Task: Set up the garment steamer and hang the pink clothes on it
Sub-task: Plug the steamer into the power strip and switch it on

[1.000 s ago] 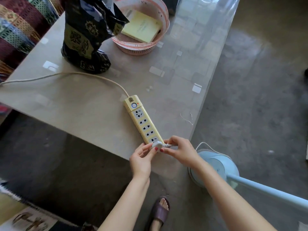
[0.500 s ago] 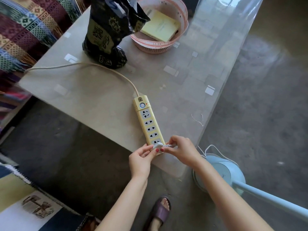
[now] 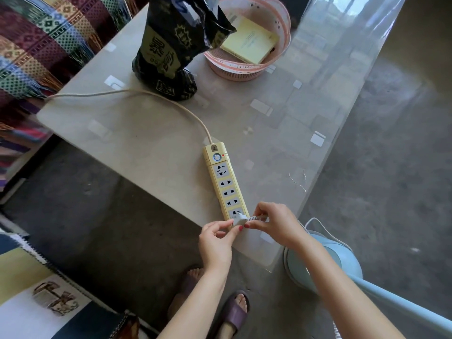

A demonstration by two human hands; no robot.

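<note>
Both of your hands meet at the white plug, which sits at the nearest socket of the yellow power strip. Your left hand pinches the plug body between thumb and fingertips, while your right hand pinches the plug's white cord just beside it. Away from your hands the strip runs across the bench, its own cable curving off to the far left. Below your right forearm stands the pale blue steamer base on the floor, its pole running toward the lower right. Far beyond your hands, a black bag stands beside a pink basket holding a yellow booklet.
</note>
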